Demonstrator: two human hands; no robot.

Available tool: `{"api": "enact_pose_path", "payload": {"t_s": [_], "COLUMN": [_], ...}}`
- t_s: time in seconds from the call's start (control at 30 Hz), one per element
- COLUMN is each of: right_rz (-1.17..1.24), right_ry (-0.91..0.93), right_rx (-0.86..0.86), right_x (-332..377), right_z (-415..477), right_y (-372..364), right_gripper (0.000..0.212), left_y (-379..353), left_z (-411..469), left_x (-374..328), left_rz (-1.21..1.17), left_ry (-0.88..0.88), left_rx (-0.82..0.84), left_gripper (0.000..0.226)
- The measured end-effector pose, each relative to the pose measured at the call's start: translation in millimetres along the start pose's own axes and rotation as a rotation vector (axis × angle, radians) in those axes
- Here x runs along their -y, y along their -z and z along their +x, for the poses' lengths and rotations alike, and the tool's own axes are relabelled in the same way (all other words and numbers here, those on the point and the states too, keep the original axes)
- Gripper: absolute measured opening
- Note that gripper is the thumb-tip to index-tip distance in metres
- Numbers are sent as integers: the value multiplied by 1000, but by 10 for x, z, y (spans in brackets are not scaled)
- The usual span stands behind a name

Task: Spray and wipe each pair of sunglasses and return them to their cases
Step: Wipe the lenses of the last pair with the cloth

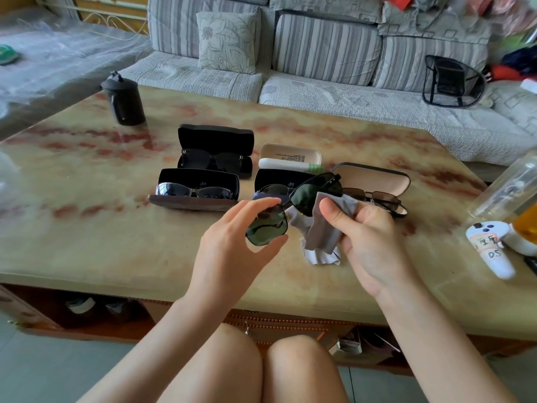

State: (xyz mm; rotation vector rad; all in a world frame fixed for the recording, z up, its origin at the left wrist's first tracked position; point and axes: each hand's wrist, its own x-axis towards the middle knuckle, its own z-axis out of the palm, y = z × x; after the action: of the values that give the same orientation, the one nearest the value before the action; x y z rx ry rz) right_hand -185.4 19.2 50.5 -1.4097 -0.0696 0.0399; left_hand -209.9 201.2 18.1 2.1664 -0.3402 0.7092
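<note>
And here are the green-lensed sunglasses (268,226), held up over the near middle of the bench (116,242), just in front of the row of open cases. The left hand (232,239) pinches the rim of one lens, fingers curled over the top edge and thumb under the bottom. The right hand (369,237) grips the grey cleaning cloth (322,231), thumb pressing it towards the other lens, and the loose tail of the cloth hangs down to the bench.

This looks like the wiping step on this pair. The pair should be light, with a thin frame that flexes at the bridge and hinges, and the lenses are smooth, slippery and quick to smudge. A rim pinch like the left hand's is the sensible hold: edges only, fingertips off the lens face, with the lens being rubbed braced so the bridge does not twist. The cloth is soft and limp, so it needs bunching behind the thumb to put any pressure on.

Behind, the white case (290,157) stands open and looks empty, a likely home for this pair. The brown-tinted glasses (374,197) rest at the front lip of the beige-lined case (377,177).
</note>
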Motion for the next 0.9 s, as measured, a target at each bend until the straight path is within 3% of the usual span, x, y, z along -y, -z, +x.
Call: {"api": "enact_pose_path", "payload": {"t_s": [0.1, 0.23, 0.33, 0.4, 0.5, 0.57, 0.67, 0.77, 0.9], "right_rz": [-85, -266, -289, -373, -543, -712, -975, -1168, -1168], "right_ry": [-53, -33, 74, 161, 236, 225, 44, 38, 2], "right_rx": [91, 48, 75, 156, 287, 481, 719, 729, 715], "right_x": [61, 225, 411, 544, 715, 776, 796, 759, 704], "right_z": [28, 93, 145, 180, 223, 232, 252, 308, 368], "right_y": [88, 311, 512, 554, 399, 233, 37, -67, -102], "right_gripper": [25, 30, 58, 50, 22, 24, 31, 25, 17], "left_y": [33, 155, 253, 291, 310, 309, 297, 295, 295], "left_z": [21, 91, 182, 238, 308, 334, 347, 339, 340], "left_x": [38, 124, 172, 192, 194, 167, 147, 155, 150], "left_rz": [-6, 25, 26, 36, 33, 23, 47, 54, 61], "left_ry": [-31, -98, -132, -166, -199, -224, -281, -296, -316], "left_rx": [12, 43, 97, 152, 240, 284, 317, 341, 359], "left_gripper": [46, 49, 49, 49, 49, 47, 44, 45, 45]}}
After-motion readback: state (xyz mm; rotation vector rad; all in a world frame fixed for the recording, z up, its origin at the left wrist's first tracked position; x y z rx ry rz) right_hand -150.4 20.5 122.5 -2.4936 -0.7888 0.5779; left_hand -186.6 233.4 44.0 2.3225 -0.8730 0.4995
